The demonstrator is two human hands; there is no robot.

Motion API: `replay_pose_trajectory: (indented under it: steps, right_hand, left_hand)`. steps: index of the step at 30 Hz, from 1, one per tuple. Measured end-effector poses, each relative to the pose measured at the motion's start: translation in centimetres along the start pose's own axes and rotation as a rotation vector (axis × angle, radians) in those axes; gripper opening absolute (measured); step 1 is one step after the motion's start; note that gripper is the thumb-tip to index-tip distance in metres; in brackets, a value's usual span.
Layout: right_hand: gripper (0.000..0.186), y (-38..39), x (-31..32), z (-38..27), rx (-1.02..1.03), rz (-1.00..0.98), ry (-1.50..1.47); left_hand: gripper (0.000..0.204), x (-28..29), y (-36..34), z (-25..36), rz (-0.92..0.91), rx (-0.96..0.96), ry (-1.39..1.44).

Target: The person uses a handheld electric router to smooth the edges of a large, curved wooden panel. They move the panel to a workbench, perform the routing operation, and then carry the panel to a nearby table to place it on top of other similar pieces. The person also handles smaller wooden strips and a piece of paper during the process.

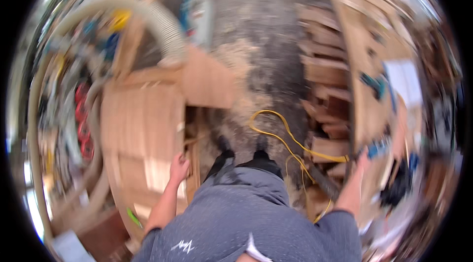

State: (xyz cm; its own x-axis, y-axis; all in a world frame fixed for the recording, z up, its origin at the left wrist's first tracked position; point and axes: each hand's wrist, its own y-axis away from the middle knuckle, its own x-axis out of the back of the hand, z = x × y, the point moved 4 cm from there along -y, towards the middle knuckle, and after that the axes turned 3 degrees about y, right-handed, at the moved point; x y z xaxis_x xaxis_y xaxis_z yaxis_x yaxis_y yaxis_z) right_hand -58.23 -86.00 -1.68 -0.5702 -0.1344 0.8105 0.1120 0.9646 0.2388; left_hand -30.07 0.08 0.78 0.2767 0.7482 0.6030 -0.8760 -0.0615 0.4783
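Note:
My left hand (180, 167) is closed, its fingers curled, beside the edge of a light-brown wooden panel (143, 119). Whether anything is inside those fingers is too blurred to make out. On the other side, my right hand (363, 157) reaches to the edge of a long wooden workbench (362, 65). Close beside its fingers is a blue-and-grey object (378, 147), perhaps a tool; motion blur hides whether I grip it. A yellow cord (315, 152) runs toward the bench edge near this hand.
Stacked wood pieces (325, 70) fill the space under the bench. A teal power tool (375, 84) and a white sheet (404, 82) lie on top. At left, a ribbed hose (165, 30) arches over the panels. Sawdust (239, 60) covers part of the floor (266, 30).

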Motion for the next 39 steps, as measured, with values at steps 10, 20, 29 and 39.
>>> replay_pose_trajectory:
  steps: [10,20,29,39]
  right_hand:
    - [0.061,2.5,-2.8,6.8,0.404,0.085,0.380]
    - [0.039,37.2,-26.9,-16.7,0.658,-1.008,0.142]
    - [0.051,78.1,-34.8,-39.5,1.555,-1.180,0.335]
    - [0.075,96.4,-47.7,-41.6,1.922,-1.007,0.750]
  left_hand:
    - [0.023,5.6,2.6,-1.9,0.713,0.131,0.209]
    - [0.035,14.8,-3.4,-16.7,1.023,0.397,0.758]
    - [0.028,17.6,-10.0,-19.1,0.822,0.416,1.245]
    - [0.038,17.8,-11.3,-14.8,0.781,0.586,1.331]
